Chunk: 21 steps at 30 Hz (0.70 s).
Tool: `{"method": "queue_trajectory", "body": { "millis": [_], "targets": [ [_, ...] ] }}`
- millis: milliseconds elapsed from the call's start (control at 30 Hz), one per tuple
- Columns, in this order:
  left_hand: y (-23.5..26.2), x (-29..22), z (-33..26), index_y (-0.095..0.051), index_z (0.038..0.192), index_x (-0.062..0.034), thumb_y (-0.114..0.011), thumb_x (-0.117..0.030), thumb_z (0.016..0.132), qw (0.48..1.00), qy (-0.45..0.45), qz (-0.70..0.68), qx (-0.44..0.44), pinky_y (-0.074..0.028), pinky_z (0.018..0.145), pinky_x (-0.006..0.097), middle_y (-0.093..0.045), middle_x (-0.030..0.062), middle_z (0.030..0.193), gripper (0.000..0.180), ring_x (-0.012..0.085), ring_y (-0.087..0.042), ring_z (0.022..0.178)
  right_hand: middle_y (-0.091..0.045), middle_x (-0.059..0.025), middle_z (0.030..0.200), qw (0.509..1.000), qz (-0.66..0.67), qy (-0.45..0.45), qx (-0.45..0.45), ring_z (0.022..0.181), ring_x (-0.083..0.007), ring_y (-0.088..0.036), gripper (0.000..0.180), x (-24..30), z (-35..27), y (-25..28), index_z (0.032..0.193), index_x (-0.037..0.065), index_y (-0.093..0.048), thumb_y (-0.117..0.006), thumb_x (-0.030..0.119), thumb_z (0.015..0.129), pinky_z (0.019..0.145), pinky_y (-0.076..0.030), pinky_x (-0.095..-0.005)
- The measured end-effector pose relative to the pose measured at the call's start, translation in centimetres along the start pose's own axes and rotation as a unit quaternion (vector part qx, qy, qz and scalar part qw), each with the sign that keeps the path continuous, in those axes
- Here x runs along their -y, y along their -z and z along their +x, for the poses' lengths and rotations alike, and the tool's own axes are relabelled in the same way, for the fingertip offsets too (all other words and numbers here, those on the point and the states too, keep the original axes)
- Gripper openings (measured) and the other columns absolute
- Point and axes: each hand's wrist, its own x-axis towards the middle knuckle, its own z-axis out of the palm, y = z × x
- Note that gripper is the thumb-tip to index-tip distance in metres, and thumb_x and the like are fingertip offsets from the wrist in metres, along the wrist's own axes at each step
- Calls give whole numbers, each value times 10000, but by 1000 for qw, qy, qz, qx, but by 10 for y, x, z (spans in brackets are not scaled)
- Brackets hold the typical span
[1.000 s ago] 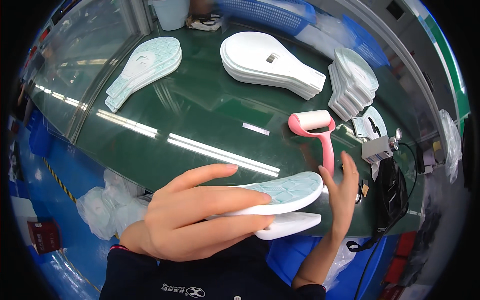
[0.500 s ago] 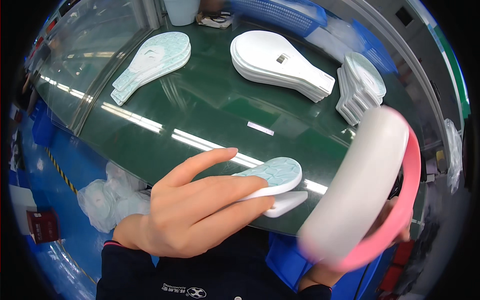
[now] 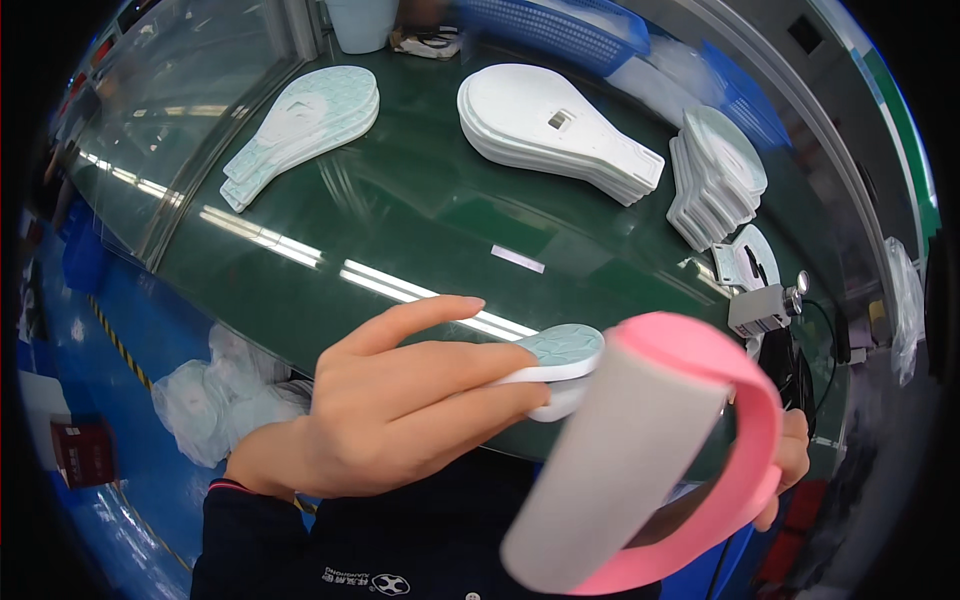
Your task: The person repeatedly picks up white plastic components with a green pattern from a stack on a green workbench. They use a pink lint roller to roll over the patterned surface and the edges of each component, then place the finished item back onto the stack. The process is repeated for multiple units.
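My left hand (image 3: 400, 420) pinches a paddle-shaped plastic part (image 3: 566, 345), white at the edge with a mint patterned face. Its index finger stretches out above the part. A second white piece (image 3: 562, 402) lies just under it against the fingers; whether the two are joined I cannot tell. At the lower right, my right hand (image 3: 792, 462) is closed on the pink frame of a large roller (image 3: 625, 455). The roller's white cylinder slants in front of the parts' right end and hides it. Touching or apart, I cannot tell.
Paddle-shaped parts lie stacked on the green table (image 3: 420, 235): a mint stack (image 3: 325, 115), a white stack (image 3: 520, 110) and a leaning stack (image 3: 722, 165). At right stands a small box-shaped device (image 3: 765, 308) with a metal knob. Blue baskets (image 3: 570, 30) line the back.
The roller has swung left and down, and its cylinder now overlaps the parts. This uncovers the box-shaped device at right. The held parts have tilted slightly flatter.
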Motion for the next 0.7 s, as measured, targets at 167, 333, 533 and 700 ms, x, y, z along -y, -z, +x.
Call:
{"method": "queue_trajectory", "body": {
  "millis": [167,333,533,700],
  "targets": [
    [7,2,7,-632,766,-52,-673,-59,614,998,-7,-59,-5,-480,761,328,-622,64,769,157,164,-605,681,-491,-1,517,994,-13,-83,65,444,-84,-412,560,0,6,13,660,29,-636,-554,582,681,401,-265,-220],
    [11,9,-11,-629,715,-71,-682,-76,619,986,74,-134,-59,-467,781,400,-621,122,705,110,187,-616,664,-549,-31,547,968,-147,-202,26,496,-95,-413,607,-27,-27,28,637,5,-609,-518,601,700,466,-289,-231],
    [16,7,-20,-642,847,-90,-695,-58,607,986,53,-150,-44,-451,814,348,-634,77,827,248,169,-612,773,-394,58,591,890,-54,-414,-187,463,4,-280,366,-45,-58,12,855,1,-550,-504,363,833,395,-158,-164],
    [16,4,-18,-620,727,-81,-668,-58,638,986,49,-157,-32,-445,818,397,-620,107,766,103,178,-613,699,-408,68,621,863,-55,-478,-154,485,14,-281,266,-53,-61,-22,947,9,-561,-476,246,863,414,-176,-151]
  ]
}}
